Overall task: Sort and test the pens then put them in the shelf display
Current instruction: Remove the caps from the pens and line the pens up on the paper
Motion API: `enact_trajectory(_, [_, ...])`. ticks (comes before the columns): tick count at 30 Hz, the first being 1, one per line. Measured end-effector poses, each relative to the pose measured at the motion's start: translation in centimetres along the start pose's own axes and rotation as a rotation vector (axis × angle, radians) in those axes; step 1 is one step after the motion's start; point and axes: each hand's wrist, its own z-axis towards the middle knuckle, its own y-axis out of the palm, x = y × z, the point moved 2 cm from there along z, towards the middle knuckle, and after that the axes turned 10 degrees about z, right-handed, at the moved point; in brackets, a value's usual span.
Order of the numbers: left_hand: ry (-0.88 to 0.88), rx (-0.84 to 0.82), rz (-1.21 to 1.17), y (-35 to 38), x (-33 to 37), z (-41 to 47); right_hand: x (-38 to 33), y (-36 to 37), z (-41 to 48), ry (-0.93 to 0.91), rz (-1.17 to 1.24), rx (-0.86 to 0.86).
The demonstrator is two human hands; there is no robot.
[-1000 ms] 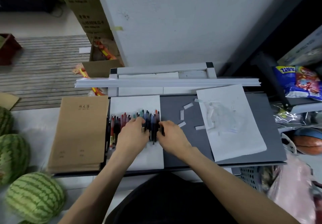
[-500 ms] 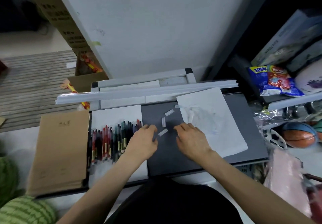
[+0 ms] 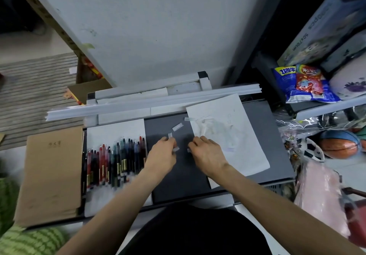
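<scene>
**Both hands at small slips on grey mat**

L hand [image 3: 161, 154] and R hand [image 3: 208, 153] sit close together, palms down over the dark grey flat mat [image 3: 178, 179], fingers bent. L fingertips meet a small whitish paper slip [image 3: 175, 149]. R thumb side is at another tiny whitish slip [image 3: 188, 150]. Pinch or mere touch: can't tell for either hand. A further whitish slip [image 3: 176, 127] lies on the mat just beyond the hands.

The row of red, black and blue-green pens [image 3: 116, 159] lies side by side on a plain white sheet [image 3: 114, 130], just L of the L hand, untouched. Next L is a brown kraft-paper notebook [image 3: 51, 175]. R hand overlaps the edge of a scribbled white paper sheet [image 3: 237, 145]. Long white plastic rails [image 3: 150, 102] run across the back.

Containers: an open brown cardboard box [image 3: 89, 90] behind holds red-yellow packs, blurred. A pale grey shelf [image 3: 326, 107] at R carries blue and red snack bags [image 3: 303, 84], w/ an orange basketball [image 3: 340, 143] below.
</scene>
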Motion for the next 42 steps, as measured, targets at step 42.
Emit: enact_trajectory(42, [-0.170,0.066,-0.126,-1.0,2.1,5.1,2.9,-3.8,8.7,0.071,0.014,-0.129])
